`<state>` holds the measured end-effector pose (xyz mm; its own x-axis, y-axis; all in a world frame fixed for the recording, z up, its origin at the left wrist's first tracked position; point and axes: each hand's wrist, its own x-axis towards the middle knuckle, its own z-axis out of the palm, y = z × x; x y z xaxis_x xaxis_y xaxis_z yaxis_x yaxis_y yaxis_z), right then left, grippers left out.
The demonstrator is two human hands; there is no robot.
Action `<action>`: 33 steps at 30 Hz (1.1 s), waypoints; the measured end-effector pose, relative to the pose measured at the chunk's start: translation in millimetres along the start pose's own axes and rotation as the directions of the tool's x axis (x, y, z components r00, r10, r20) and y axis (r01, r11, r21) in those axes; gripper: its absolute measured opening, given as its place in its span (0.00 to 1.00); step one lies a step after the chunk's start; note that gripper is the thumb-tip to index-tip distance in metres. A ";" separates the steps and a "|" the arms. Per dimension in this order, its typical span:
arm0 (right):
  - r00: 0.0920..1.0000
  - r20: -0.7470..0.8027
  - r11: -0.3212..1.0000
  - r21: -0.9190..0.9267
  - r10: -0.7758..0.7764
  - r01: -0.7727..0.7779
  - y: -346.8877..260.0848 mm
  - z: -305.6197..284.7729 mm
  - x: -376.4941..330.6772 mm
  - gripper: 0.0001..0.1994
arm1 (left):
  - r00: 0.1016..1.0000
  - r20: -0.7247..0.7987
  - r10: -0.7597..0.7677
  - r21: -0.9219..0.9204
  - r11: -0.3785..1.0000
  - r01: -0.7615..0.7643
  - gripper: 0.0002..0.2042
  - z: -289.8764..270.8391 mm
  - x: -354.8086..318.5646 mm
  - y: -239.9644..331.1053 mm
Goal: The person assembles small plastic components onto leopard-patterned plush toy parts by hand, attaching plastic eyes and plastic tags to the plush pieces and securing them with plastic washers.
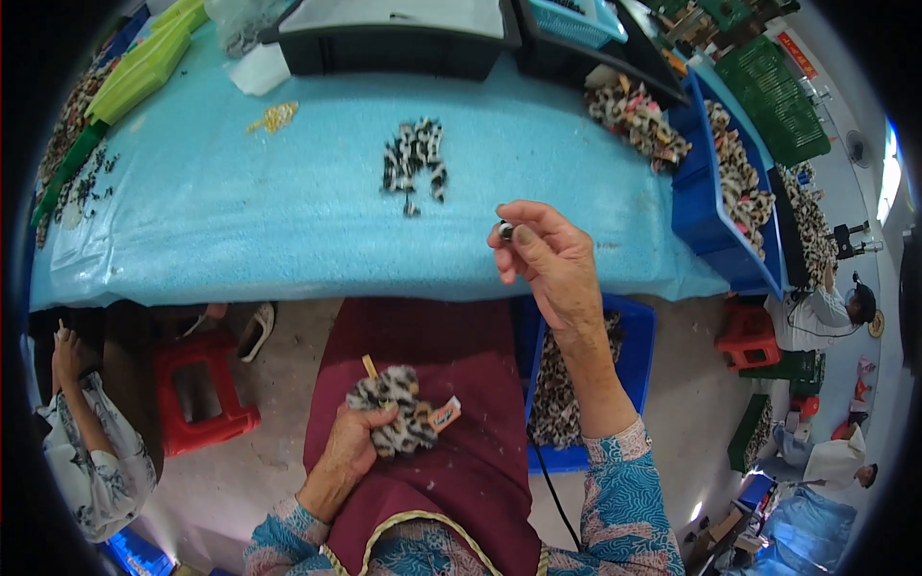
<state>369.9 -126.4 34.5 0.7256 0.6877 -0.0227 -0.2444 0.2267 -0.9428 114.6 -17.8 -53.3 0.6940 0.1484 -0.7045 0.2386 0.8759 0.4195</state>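
My left hand [348, 444] is closed on a small spotted plush toy [396, 411] with a paper tag [446, 414] and a short yellow strip, held low over my maroon apron [461, 357]. Above the near part of the table, my right hand [547, 257] pinches a tiny black-and-white piece [506, 230] between thumb and fingertips; its exact kind is too small to make out. Beyond that hand, a cluster of small black-and-white pieces [415, 158] lies on the blue table cover [317, 221].
Across the table stands a black tray [389, 53]. A blue bin [706, 206] of spotted plush is at the right, and another blue crate [595, 461] stands below my right forearm. Yellow bits [276, 117] lie far left. A red stool [204, 398] and a seated person are at left.
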 end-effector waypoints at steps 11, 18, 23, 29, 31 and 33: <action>0.917 -0.066 0.910 0.168 0.393 -0.378 52.4 15.5 -111.9 0.09 | 0.998 -0.063 0.006 0.055 0.999 -0.002 0.14 30.9 -4.2 7.1; 0.917 -0.046 0.900 0.221 0.395 -0.376 82.8 26.2 -137.9 0.11 | 0.997 -0.060 -0.046 0.044 0.998 0.049 0.14 35.0 -6.4 2.2; 0.891 -0.075 0.884 0.192 0.447 -0.427 83.8 33.4 -143.6 0.09 | 0.998 -0.042 -0.048 0.002 0.999 0.048 0.14 39.2 -8.8 2.0; 0.887 -0.096 0.891 -0.001 0.451 -0.453 81.8 39.7 -141.8 0.08 | 0.999 -0.039 0.006 0.100 0.995 -0.002 0.12 37.1 -9.1 -0.8; 0.889 -0.096 0.892 -0.021 0.448 -0.452 83.0 40.4 -140.7 0.08 | 0.999 -0.042 0.025 0.108 0.994 -0.020 0.11 38.1 -9.3 -0.3; 0.890 -0.100 0.891 -0.043 0.446 -0.451 83.1 40.9 -139.7 0.08 | 0.998 -0.043 0.041 0.116 0.993 -0.036 0.10 39.9 -9.7 0.7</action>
<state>221.9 -175.4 -27.1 0.6011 0.6437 -0.4737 -0.5179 -0.1376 -0.8443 135.1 -36.9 -23.4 0.6732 0.2041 -0.7107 0.2904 0.8110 0.5079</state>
